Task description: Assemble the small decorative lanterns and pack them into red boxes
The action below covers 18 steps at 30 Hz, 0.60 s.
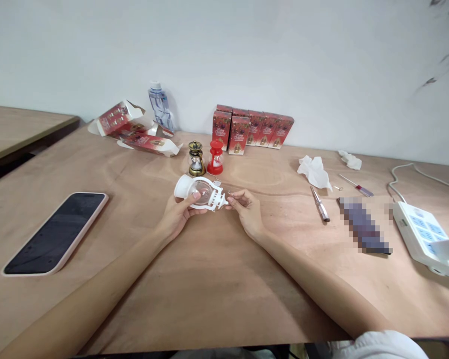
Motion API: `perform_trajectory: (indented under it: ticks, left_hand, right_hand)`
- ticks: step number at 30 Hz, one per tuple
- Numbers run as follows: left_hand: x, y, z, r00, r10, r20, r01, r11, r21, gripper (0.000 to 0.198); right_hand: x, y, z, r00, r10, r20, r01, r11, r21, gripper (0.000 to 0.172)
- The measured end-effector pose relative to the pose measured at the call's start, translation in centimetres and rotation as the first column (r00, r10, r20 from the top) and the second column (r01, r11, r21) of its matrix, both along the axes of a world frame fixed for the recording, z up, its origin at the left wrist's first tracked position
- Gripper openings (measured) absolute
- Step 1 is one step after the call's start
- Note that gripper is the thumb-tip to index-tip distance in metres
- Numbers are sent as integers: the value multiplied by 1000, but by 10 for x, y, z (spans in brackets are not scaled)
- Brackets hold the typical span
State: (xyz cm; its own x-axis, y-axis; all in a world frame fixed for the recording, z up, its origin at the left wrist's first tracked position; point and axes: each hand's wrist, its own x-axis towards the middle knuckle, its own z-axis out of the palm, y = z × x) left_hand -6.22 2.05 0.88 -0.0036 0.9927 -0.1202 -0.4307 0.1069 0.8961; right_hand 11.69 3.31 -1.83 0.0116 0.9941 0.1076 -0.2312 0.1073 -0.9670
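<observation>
My left hand [181,212] is closed around the body of a small white lantern [211,199] with a clear globe, tilted on its side with its top toward the right. At that top end, the fingers of my right hand [245,207] are pinched together by the lantern's tip. A thin bit of wire or ring seems to show there, too small to make out. Just beyond the white lantern stand a bronze lantern [196,159] and a red lantern [215,158], both upright and side by side.
Red boxes [240,134] stand along the wall, with opened packaging [145,137] and a water bottle [160,107] to their left. A phone [56,234] lies at left. To the right are crumpled tissue [314,172], screwdrivers [321,205], a pixelated dark object [362,227] and a power strip [421,234].
</observation>
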Motion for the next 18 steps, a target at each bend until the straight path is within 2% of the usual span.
perform_trajectory:
  ticks: [5, 18]
  left_hand:
    - [2, -3, 2, 999, -34, -9, 34, 999, 17, 47]
    - [2, -2, 1, 999, 5, 33, -6, 1000, 21, 46]
  right_hand:
    - [0, -1, 1, 1000, -3, 3, 3, 1000, -16, 26]
    - [0, -1, 0, 1000, 14, 5, -14, 1000, -9, 25]
